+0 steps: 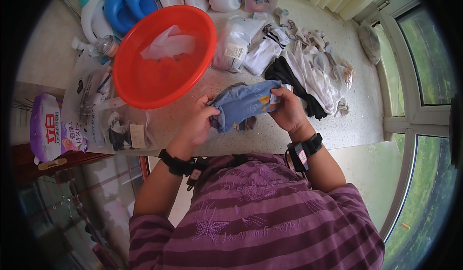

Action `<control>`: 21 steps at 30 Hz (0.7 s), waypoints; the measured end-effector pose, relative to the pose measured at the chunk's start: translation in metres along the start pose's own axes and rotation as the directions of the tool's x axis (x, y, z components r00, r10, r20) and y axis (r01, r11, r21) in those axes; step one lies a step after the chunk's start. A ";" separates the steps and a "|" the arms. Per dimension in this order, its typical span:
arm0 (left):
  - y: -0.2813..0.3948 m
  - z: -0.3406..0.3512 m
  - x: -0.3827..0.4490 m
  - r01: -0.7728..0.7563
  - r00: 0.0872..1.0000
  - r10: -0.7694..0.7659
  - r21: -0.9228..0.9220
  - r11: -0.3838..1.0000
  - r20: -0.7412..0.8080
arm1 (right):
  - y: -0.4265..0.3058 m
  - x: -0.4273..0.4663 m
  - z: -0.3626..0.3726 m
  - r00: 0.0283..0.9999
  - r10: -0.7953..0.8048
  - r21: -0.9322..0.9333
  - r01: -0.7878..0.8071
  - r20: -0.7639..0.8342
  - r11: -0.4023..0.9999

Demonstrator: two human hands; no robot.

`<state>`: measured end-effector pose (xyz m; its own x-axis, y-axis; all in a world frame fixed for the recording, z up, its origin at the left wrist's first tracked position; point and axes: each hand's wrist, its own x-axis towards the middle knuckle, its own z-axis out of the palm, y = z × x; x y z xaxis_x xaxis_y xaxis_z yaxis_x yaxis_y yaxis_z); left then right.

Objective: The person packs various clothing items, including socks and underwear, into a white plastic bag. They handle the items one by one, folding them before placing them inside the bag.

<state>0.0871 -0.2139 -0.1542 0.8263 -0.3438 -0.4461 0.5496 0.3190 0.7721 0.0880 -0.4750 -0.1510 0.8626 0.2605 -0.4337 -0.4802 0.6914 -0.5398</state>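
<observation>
Between my hands a blue sock with yellow-orange patches is stretched over the speckled countertop. My left hand grips its gathered end on the left. At the other end my right hand pinches the fabric, where a small pale and red piece, perhaps a label, shows by the fingers. Underneath the blue sock lies a darker piece of fabric, mostly hidden. Close to my right hand is a black garment, perhaps a sock or stocking, beside long whitish stockings or socks.
A red plastic basin holding a whitish cloth or bag stands at the upper left. Detergent bottles line the back. White socks and a plastic bag lie behind my hands. A purple detergent bag is at far left, a window at right.
</observation>
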 end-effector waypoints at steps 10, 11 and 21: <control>0.013 0.005 -0.010 -0.123 0.992 0.123 0.156 0.980 0.010 | -0.002 0.000 -0.016 0.976 0.117 -0.408 -0.034 0.182 0.912; 0.012 -0.003 -0.008 -0.178 0.983 0.182 0.280 0.944 0.012 | -0.002 0.000 -0.020 0.980 0.049 -0.390 0.030 0.191 0.921; 0.002 -0.032 -0.006 -0.109 0.974 0.143 0.186 0.976 -0.177 | -0.018 -0.018 -0.005 0.966 -0.240 -0.475 0.255 0.092 0.843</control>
<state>0.0875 -0.1828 -0.1648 0.9050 -0.1331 -0.4041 0.4233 0.1848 0.8869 0.0805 -0.4953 -0.1375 0.9636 0.1475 -0.2230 -0.2604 0.3290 -0.9077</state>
